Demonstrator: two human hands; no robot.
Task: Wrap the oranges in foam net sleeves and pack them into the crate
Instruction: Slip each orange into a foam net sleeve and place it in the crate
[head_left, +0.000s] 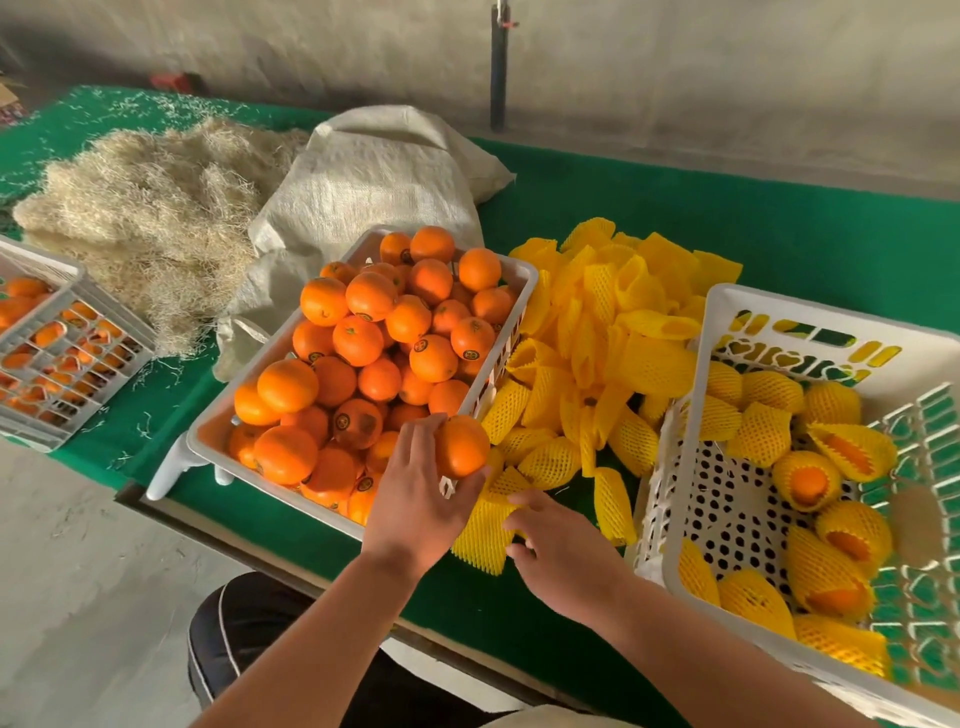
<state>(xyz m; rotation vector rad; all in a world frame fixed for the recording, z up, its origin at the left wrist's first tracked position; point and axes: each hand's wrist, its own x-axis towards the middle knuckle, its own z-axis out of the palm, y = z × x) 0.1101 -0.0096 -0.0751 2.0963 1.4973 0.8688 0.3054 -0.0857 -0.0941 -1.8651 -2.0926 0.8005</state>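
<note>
Oranges fill the white tray (522, 291) at table centre; the left hand (415, 499) grips one orange (462, 447) at its near right corner. Just beside it, the right hand (563, 553) pinches a yellow foam net sleeve (480, 540) lying on the green table (779, 228). More sleeves (597, 338) are heaped between the tray and the white crate (675, 519), which holds wrapped oranges (808, 480).

Your left hand (415, 499) cups an orange (462, 447) while your right hand (563, 551), fingers curled, pinches a sleeve (480, 540).
</note>
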